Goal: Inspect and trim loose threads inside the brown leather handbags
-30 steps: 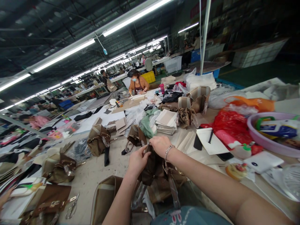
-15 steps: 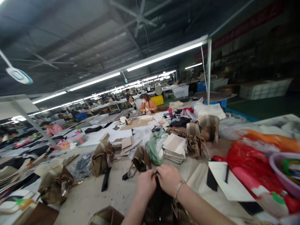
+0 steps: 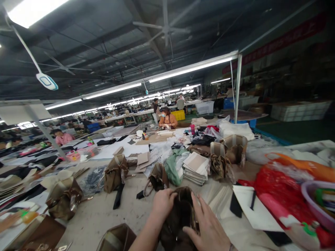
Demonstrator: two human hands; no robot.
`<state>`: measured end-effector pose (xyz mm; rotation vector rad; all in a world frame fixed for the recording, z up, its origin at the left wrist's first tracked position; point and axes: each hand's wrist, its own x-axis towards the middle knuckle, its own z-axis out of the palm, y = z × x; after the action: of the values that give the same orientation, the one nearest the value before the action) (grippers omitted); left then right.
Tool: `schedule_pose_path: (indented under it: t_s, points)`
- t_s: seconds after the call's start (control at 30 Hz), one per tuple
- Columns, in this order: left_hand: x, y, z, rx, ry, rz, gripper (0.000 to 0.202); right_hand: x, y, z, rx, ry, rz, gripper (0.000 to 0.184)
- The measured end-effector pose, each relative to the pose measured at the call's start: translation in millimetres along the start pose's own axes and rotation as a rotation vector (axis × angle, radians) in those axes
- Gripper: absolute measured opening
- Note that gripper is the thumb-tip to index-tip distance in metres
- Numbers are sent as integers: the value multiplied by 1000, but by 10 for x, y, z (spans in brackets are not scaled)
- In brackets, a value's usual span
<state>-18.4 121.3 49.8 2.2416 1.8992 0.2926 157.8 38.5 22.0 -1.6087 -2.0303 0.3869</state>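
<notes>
A dark brown handbag [image 3: 180, 216] stands on the worktable [image 3: 123, 212] right in front of me, its mouth open. My left hand [image 3: 162, 204] grips the bag's left rim, fingers curled over it. My right hand [image 3: 208, 226] lies against the bag's right side with fingers spread, thumb toward the bottom. Two more tan handbags, one [image 3: 115, 172] to the left and one [image 3: 158, 177] just beyond my hands, rest on the table.
A stack of beige panels [image 3: 195, 167] and a green plastic bag [image 3: 174, 167] lie beyond. Red bags [image 3: 274, 184] and a purple basin [image 3: 318, 198] sit at right. Brown bags [image 3: 64, 198] crowd the left. Other workers [image 3: 167, 118] sit far back.
The camera has tilted up, so my hands sit lower in view. My right hand has opened and shifted to the bag's right side; the bag's mouth now gapes open.
</notes>
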Motion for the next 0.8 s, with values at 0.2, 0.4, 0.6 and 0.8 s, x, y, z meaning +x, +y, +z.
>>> schedule_pose_path:
  t_s: [0.2,0.4,0.6,0.8]
  points:
    - [43,80,-90,105,-29,-70,34,-207,-91,-103,47,-46,0,81]
    - [36,109,-158,149,-58,-87,35,-240,-112,-128,2,-55,23,68]
    - [59,77,-131,145,-11,-109,32,-221,-139,-103,-14,-73,-3,51]
    - [125,-129,-181,57,51,-117,27,32,97,-121,33,-81,-144,46]
